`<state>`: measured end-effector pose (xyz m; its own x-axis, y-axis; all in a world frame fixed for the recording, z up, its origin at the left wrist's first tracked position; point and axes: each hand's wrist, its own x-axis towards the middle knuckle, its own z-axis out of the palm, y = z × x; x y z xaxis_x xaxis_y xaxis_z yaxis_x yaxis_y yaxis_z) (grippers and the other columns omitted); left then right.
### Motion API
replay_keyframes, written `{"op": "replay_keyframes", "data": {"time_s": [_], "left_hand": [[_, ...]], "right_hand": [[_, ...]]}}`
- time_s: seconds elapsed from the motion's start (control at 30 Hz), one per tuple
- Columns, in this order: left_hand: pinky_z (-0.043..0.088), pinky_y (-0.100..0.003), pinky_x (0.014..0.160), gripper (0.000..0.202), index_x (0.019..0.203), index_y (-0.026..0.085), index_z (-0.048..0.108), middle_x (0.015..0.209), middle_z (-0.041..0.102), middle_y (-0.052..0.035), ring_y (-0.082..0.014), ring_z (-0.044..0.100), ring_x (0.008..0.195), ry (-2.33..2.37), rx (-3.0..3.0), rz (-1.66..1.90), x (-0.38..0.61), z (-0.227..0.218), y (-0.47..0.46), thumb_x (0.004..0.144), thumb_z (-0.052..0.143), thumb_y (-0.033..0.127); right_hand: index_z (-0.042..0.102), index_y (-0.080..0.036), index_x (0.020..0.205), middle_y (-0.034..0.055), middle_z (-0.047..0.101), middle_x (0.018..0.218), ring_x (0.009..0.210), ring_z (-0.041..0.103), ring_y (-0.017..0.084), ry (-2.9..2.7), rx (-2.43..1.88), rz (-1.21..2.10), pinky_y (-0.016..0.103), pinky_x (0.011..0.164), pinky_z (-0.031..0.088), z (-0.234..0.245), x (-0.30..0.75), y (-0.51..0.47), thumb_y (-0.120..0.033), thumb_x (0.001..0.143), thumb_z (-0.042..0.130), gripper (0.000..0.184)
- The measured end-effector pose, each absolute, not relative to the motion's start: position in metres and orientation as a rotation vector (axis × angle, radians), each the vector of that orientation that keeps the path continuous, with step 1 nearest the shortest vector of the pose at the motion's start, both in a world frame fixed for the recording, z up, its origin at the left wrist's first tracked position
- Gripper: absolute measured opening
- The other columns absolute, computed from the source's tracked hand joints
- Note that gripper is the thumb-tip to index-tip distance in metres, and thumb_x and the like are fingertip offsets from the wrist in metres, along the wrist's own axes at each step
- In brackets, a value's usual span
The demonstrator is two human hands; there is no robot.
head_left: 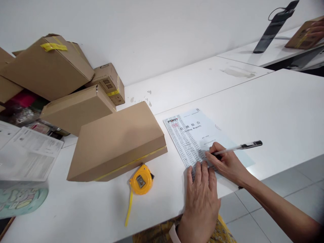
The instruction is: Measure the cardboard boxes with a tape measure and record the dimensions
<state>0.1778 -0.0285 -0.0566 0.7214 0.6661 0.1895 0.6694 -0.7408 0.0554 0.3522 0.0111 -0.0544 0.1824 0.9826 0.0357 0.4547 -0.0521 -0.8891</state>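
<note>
A printed report sheet (196,133) lies on the white table (278,111), with a narrow slip of small print along its left side. My left hand (201,195) rests flat on the lower end of that slip, fingers stretched out. My right hand (226,162) pinches a black-capped pen (243,146), its tip on the paper near the left fingertips. A yellow tape measure (141,182) with a length of tape pulled out sits just left of my left hand, in front of a flat cardboard box (116,145).
Several more cardboard boxes (48,67) are stacked at the back left against the wall. Loose printed papers (27,155) lie at the left edge. At the far right another person's hand (316,30) holds a box beside a black stand (274,25).
</note>
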Motion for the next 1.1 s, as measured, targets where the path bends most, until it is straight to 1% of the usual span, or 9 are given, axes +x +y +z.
{"op": "replay_keyframes", "data": {"time_s": [0.13, 0.3, 0.4, 0.53, 0.63, 0.9, 1.1], "left_hand": [[0.044, -0.051, 0.119, 0.073, 0.153, 0.007, 0.043, 0.160, 0.046, -0.0164, -0.0318, 0.040, 0.148, -1.128, -2.900, -0.303, 0.1776, -0.0568, -0.0282, 0.095, 0.065, 0.046], [0.042, -0.051, 0.120, 0.072, 0.152, 0.007, 0.043, 0.160, 0.047, -0.0166, -0.0319, 0.040, 0.148, -1.132, -2.909, -0.297, 0.1772, -0.0563, -0.0284, 0.095, 0.065, 0.046], [0.043, -0.051, 0.120, 0.073, 0.153, 0.007, 0.043, 0.160, 0.046, -0.0165, -0.0315, 0.039, 0.148, -1.135, -2.908, -0.301, 0.1771, -0.0553, -0.0285, 0.095, 0.065, 0.045], [0.043, -0.051, 0.120, 0.071, 0.152, 0.007, 0.044, 0.159, 0.047, -0.0164, -0.0316, 0.041, 0.148, -1.137, -2.911, -0.289, 0.1772, -0.0565, -0.0290, 0.096, 0.064, 0.045], [0.042, -0.051, 0.120, 0.072, 0.153, 0.007, 0.042, 0.160, 0.046, -0.0167, -0.0320, 0.040, 0.148, -1.136, -2.915, -0.293, 0.1773, -0.0588, -0.0301, 0.096, 0.063, 0.047], [0.042, -0.051, 0.121, 0.073, 0.153, 0.006, 0.042, 0.161, 0.045, -0.0169, -0.0319, 0.038, 0.149, -1.138, -2.907, -0.281, 0.1774, -0.0563, -0.0295, 0.096, 0.064, 0.045], [0.043, -0.051, 0.120, 0.074, 0.154, 0.006, 0.041, 0.161, 0.045, -0.0173, -0.0322, 0.038, 0.149, -1.131, -2.912, -0.284, 0.1766, -0.0544, -0.0291, 0.096, 0.064, 0.046]], "right_hand": [[0.045, -0.025, 0.071, -0.0035, 0.042, 0.063, 0.055, 0.033, 0.013, -1.404, -1.640, 0.776, 0.029, 0.050, 0.029, -0.0547, 0.3525, 0.0107, -0.040, 0.095, 0.057, 0.031], [0.046, -0.025, 0.070, -0.0032, 0.043, 0.062, 0.055, 0.035, 0.013, -1.403, -1.648, 0.769, 0.029, 0.050, 0.030, -0.0522, 0.3520, 0.0101, -0.044, 0.096, 0.058, 0.034], [0.045, -0.025, 0.070, -0.0027, 0.045, 0.062, 0.054, 0.035, 0.013, -1.405, -1.656, 0.769, 0.029, 0.049, 0.030, -0.0519, 0.3520, 0.0106, -0.046, 0.094, 0.060, 0.036], [0.045, -0.025, 0.071, -0.0035, 0.043, 0.062, 0.055, 0.035, 0.013, -1.404, -1.648, 0.745, 0.029, 0.050, 0.031, -0.0540, 0.3531, 0.0106, -0.044, 0.096, 0.058, 0.035], [0.046, -0.025, 0.072, -0.0039, 0.041, 0.063, 0.055, 0.035, 0.013, -1.399, -1.645, 0.756, 0.029, 0.050, 0.031, -0.0545, 0.3533, 0.0100, -0.043, 0.098, 0.056, 0.033], [0.043, -0.025, 0.069, -0.0036, 0.041, 0.061, 0.055, 0.034, 0.013, -1.403, -1.657, 0.738, 0.029, 0.050, 0.031, -0.0510, 0.3509, 0.0106, -0.046, 0.095, 0.059, 0.037], [0.044, -0.025, 0.071, -0.0033, 0.043, 0.062, 0.054, 0.036, 0.013, -1.392, -1.670, 0.742, 0.029, 0.049, 0.032, -0.0528, 0.3517, 0.0100, -0.042, 0.096, 0.058, 0.033]]}}
